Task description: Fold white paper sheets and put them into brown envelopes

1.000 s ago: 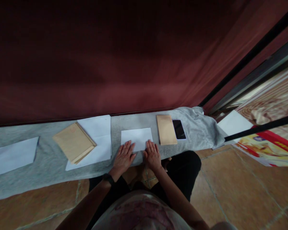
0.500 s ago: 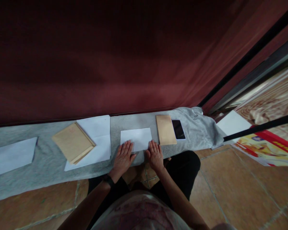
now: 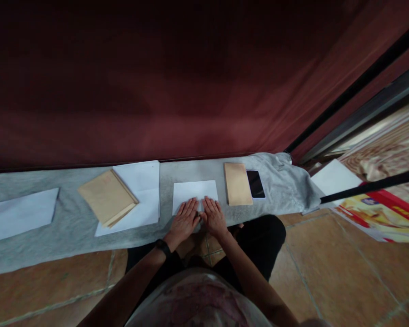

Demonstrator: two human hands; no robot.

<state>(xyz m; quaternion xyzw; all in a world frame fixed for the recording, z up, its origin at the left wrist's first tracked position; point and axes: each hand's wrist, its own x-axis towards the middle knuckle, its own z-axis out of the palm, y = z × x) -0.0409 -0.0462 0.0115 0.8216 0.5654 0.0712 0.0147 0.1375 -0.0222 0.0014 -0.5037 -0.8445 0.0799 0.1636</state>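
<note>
A folded white sheet of paper (image 3: pixel 194 190) lies on a grey cloth (image 3: pixel 71 227) spread along the floor. My left hand (image 3: pixel 186 219) rests flat on its near edge, fingers stretched out. My right hand (image 3: pixel 213 217) lies flat beside it, thumbs nearly touching, fingers also on the paper's near edge. A dark band circles my left wrist. Neither hand holds anything.
A tan envelope (image 3: pixel 237 183) and a dark phone (image 3: pixel 255 184) lie right of the paper. Left are a stack of tan envelopes (image 3: pixel 107 197) on white sheets (image 3: pixel 139 181) and another white sheet (image 3: pixel 18 214). A dark red curtain hangs behind. A colourful poster (image 3: pixel 378 213) lies at right.
Both hands have slid inward along the paper's near edge and now lie side by side at its middle. The view shifted slightly.
</note>
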